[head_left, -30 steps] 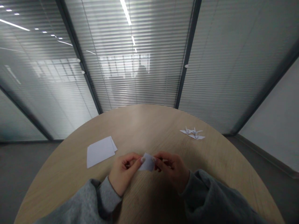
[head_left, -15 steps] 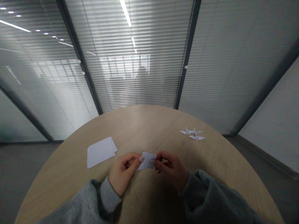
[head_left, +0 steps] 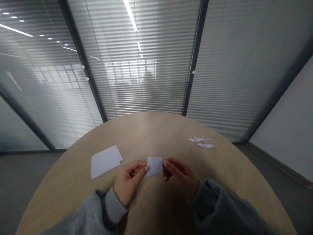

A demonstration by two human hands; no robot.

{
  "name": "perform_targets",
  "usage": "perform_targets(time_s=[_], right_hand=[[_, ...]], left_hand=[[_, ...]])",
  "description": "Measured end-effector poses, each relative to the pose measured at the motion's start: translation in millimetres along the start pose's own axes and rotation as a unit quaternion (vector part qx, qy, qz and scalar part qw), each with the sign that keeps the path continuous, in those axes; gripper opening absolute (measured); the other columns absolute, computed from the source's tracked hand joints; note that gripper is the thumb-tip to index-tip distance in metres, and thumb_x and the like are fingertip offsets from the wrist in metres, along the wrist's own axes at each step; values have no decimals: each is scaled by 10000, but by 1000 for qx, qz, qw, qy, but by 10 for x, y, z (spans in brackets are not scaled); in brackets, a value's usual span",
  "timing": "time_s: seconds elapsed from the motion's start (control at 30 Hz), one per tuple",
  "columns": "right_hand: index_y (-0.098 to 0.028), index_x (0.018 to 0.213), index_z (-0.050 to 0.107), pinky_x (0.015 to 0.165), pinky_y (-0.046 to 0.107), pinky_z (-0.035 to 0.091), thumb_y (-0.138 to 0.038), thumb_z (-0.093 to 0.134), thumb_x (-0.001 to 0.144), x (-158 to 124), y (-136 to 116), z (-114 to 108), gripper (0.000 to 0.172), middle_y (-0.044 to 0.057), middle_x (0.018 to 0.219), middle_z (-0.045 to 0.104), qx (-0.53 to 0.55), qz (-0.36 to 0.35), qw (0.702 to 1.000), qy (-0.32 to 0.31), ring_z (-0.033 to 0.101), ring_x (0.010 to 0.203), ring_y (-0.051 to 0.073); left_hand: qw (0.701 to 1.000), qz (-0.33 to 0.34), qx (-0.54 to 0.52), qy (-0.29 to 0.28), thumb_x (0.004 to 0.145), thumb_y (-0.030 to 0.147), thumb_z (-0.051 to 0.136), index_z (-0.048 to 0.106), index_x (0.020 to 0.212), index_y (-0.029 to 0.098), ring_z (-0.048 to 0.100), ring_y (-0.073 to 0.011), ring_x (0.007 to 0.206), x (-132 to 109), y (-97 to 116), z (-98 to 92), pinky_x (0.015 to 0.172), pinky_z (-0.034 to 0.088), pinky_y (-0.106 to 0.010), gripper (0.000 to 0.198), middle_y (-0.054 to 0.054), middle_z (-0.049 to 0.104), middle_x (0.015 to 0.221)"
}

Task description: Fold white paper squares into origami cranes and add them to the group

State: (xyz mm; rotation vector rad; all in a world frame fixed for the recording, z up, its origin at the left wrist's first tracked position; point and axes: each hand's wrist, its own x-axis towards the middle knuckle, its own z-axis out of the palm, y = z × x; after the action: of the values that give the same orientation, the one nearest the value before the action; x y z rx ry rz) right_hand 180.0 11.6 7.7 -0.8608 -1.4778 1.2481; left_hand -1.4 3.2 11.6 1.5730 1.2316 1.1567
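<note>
A small white folded paper is held up over the table in front of me, with crease lines across its right half. My left hand pinches its left edge, thumb on the near face and fingers curled behind. At the right edge, my right hand has its thumb and index finger closed against the paper's corner; the other fingers are bent. Several folded paper cranes sit together on the table, beyond my right hand. White paper sheets lie overlapped to the left of my left hand.
The round wooden table curves away in front of me. Beyond its far edge stand glass panels with blinds between dark frames. A white wall is at the right, and grey floor shows beside the table.
My right thumb has shifted from the paper's face to its right edge, uncovering more of the face and its crease lines. The left hand keeps its pinch.
</note>
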Motion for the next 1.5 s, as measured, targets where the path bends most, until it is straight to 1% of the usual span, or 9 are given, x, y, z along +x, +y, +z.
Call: perform_targets(time_s=[0.1, 0.23, 0.37, 0.6, 0.9, 1.1, 1.17, 1.33, 1.5], right_hand=[[-157, 610, 564, 474, 231, 432, -644, 561, 727, 5, 32, -6, 500, -11, 545, 514, 1, 2, 1000, -3, 485, 493, 99], [-156, 611, 568, 476, 230, 437, -635, 566, 731, 8, 61, -10, 494, -15, 535, 518, 14, 5, 1000, -6, 490, 486, 94], [-156, 595, 560, 463, 223, 436, -648, 558, 728, 11, 66, -6, 509, -18, 521, 509, 39, 15, 999, -15, 482, 476, 90], [-157, 582, 548, 452, 219, 440, -654, 568, 716, 5, 53, 7, 514, -22, 511, 494, 60, 23, 998, -15, 475, 472, 90], [-157, 568, 547, 450, 218, 441, -662, 569, 709, 2, 32, 18, 524, -22, 505, 502, 73, 32, 997, -13, 478, 463, 87], [-158, 572, 555, 446, 221, 438, -665, 585, 691, 13, 59, 7, 522, -23, 500, 504, 78, 32, 996, -16, 476, 460, 88], [-157, 579, 562, 448, 222, 435, -658, 594, 689, 17, 64, 1, 514, -24, 495, 501, 75, 26, 997, -23, 470, 454, 86], [-157, 604, 576, 456, 224, 435, -636, 611, 691, 14, 46, 2, 488, -27, 500, 506, 71, 25, 997, -23, 475, 461, 87], [-157, 552, 546, 454, 219, 435, -661, 603, 676, 12, 23, 21, 522, -27, 488, 504, 78, 33, 996, -11, 474, 452, 82]], left_hand=[[1000, -21, -23, 1, 690, 410, 639, 713, 749, 128, 376, -95, 486, -2, -6, 9, 456, 273, -205, 298, 18, 499, 524], [999, -30, -35, -14, 698, 422, 638, 721, 767, 127, 368, -89, 482, -5, -12, 11, 457, 268, -203, 314, 16, 505, 524], [999, -19, -42, -23, 717, 408, 636, 721, 765, 132, 381, -90, 492, -14, -33, 11, 465, 278, -205, 293, 8, 529, 550], [999, -1, -40, -19, 716, 376, 644, 716, 749, 136, 383, -88, 494, -17, -51, 12, 465, 279, -203, 253, 15, 513, 542], [1000, 5, -21, -21, 718, 380, 629, 713, 740, 127, 374, -90, 479, -12, -25, 13, 456, 271, -212, 267, 24, 470, 517], [999, 24, 1, -25, 743, 376, 614, 722, 753, 135, 423, -106, 499, -13, -21, 5, 473, 321, -221, 264, 3, 529, 547], [999, 27, 3, -31, 748, 373, 608, 722, 756, 137, 424, -106, 497, -17, -21, 2, 469, 321, -220, 262, 1, 536, 550], [999, 26, 7, -34, 750, 384, 603, 712, 750, 140, 387, -97, 486, -20, -43, -1, 459, 289, -214, 268, 15, 492, 538], [999, 21, 0, -26, 740, 393, 608, 697, 721, 146, 368, -98, 495, -17, -57, 6, 462, 280, -213, 264, 26, 457, 535]])
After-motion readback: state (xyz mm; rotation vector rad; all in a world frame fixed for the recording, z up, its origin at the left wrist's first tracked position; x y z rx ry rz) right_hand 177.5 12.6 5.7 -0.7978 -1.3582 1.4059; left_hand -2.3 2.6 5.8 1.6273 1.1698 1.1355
